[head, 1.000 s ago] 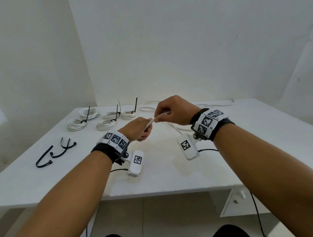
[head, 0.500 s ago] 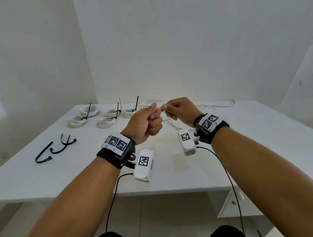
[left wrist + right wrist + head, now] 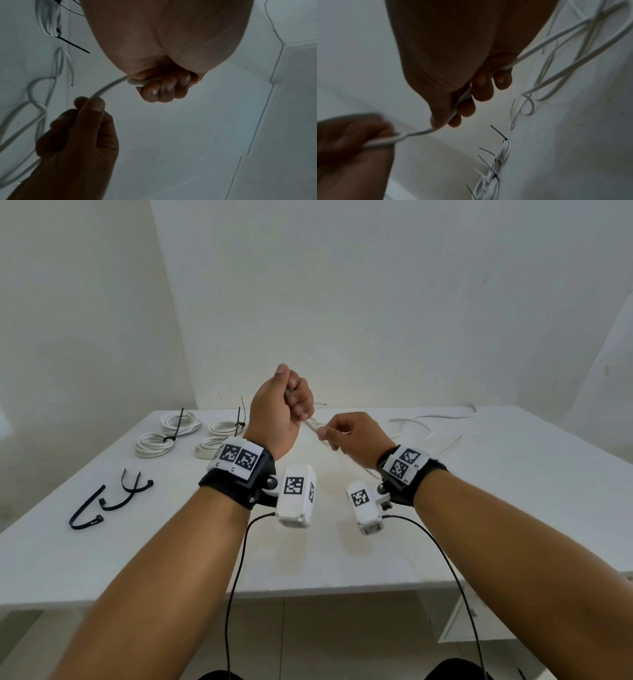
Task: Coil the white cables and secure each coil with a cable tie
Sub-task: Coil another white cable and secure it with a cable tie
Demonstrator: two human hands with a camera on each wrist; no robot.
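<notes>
A white cable (image 3: 312,426) runs taut between my two hands above the white table (image 3: 513,491). My left hand (image 3: 291,402) is raised in a fist and grips one end of the white cable (image 3: 109,86). Lower and to the right, my right hand (image 3: 337,436) pinches the same white cable (image 3: 462,100), which runs through its fingers and trails off to loose cable (image 3: 421,426) lying at the table's back right. Several coils (image 3: 154,445) tied with black cable ties lie at the back left. Loose black cable ties (image 3: 113,499) lie at the left.
Thin black cords (image 3: 236,577) hang from both wrist cameras over the table's front edge. A white drawer unit (image 3: 479,625) stands under the table at the right. White walls close in behind and to the left.
My left hand has risen well above the table with the cable end in its fist. My right hand has dropped lower, and the cable is now stretched between them.
</notes>
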